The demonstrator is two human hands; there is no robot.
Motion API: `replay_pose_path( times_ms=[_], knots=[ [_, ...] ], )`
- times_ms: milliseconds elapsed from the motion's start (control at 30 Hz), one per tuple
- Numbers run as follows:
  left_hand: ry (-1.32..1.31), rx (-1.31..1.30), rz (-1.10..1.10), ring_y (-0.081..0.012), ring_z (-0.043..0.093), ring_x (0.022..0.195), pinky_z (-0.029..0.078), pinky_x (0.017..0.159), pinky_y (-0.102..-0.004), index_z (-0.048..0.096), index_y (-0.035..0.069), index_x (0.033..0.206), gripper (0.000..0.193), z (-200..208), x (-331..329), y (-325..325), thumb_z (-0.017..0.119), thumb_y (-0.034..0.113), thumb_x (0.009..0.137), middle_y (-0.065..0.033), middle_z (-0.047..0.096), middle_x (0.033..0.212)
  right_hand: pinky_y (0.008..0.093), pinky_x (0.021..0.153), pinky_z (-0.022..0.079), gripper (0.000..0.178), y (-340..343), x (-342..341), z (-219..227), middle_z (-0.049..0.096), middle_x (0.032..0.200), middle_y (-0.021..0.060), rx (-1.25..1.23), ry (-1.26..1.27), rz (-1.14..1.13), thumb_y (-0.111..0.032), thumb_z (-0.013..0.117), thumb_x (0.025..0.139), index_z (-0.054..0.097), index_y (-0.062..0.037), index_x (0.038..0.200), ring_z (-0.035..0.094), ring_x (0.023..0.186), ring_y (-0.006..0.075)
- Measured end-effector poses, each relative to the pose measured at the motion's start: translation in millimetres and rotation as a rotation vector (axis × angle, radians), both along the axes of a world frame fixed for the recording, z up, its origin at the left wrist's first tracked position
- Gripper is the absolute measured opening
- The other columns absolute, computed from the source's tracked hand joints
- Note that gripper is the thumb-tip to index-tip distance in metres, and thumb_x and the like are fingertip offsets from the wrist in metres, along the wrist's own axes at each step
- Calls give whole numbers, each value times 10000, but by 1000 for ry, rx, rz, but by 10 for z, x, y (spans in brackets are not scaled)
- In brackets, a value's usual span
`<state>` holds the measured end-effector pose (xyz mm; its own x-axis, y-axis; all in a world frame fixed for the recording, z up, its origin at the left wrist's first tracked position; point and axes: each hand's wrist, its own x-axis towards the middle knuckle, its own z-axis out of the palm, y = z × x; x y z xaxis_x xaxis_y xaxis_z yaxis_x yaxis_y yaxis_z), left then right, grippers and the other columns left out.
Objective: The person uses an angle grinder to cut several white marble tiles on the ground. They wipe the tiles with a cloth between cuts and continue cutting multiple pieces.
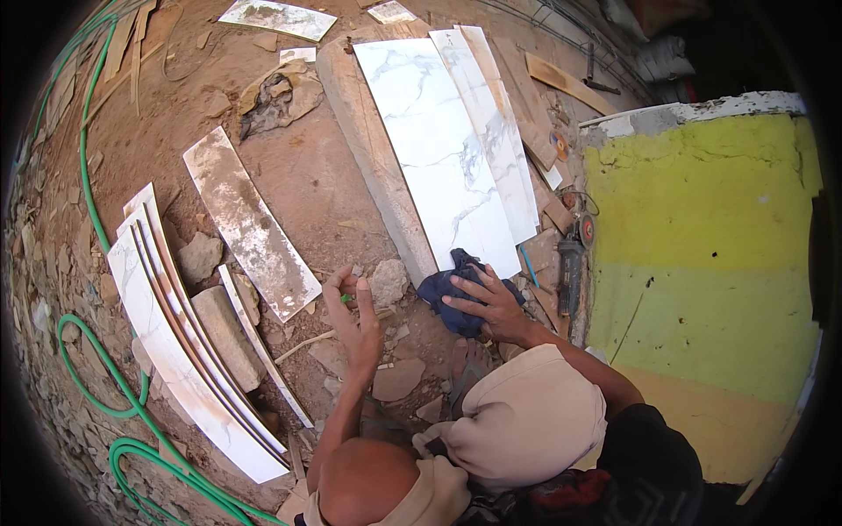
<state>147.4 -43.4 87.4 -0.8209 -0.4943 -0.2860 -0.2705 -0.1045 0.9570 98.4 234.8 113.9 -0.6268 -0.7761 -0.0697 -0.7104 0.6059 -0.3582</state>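
Observation:
My right hand [493,307] presses over a bunched dark blue cloth [445,296], its fingers spread across the folds. The cloth lies at the near end of a white marble-patterned tile [438,145], just above my foot. To the left, my raised left hand [355,320] has its fingers curled, with a small green thing [348,300] showing between them; its kind is too small to tell. The tile rests on a long stone or concrete slab [364,149]. Narrower marbled tile strips [495,131] overlap along the tile's right side.
An angle grinder [572,272] lies by the yellow-green wall [693,219]. A dusty tile strip [250,219] and several stacked tile strips [175,351] lie on the left among rocks [202,256]. A green hose [85,175] loops along the far left. Broken stones [397,380] surround my feet.

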Motion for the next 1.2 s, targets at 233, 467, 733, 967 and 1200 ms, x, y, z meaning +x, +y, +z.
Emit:
replay_pose_path(
  times_ms=[233,467,733,967,1200],
  knots=[
    [53,221,-180,-198,532,1175,480,942,-330,530,29,1407,414,137,76,63,574,255,1063,-99,576,1237,467,1094,472,616,-216,163,468,564,1452,228,-404,-320,-648,4,629,899,530,-126,1493,566,1325,361],
    [41,291,-109,-206,626,1118,482,968,-325,595,-51,1305,372,225,-31,-155,600,234,1066,-145,660,1240,438,1070,484,727,-910,-262,1014,519,1500,241,-236,-375,-103,-257,761,895,466,-113,1544,558,1323,305],
    [-516,-856,-128,-468,555,1231,386,1059,-587,429,12,1511,765,-29,25,-1172,733,413,935,-295,513,1417,352,834,558,464,1057,159,501,772,959,117,-273,-543,-1183,-253,752,889,685,22,1257,730,917,214],
    [-293,-754,-811,-434,453,1304,436,1048,-543,396,31,1544,996,1032,-741,-998,857,493,792,-246,450,1454,421,828,541,576,2249,574,160,694,982,191,83,-78,-1584,-314,774,865,637,76,1266,681,888,296],
    [28,-878,-1289,-555,177,1484,323,1102,-703,68,-19,1618,1389,850,-1065,-76,879,631,696,-357,151,1593,543,1099,393,811,2399,361,-411,535,1357,330,314,40,-1471,-423,744,881,436,60,1454,493,1322,465]
  ],
)
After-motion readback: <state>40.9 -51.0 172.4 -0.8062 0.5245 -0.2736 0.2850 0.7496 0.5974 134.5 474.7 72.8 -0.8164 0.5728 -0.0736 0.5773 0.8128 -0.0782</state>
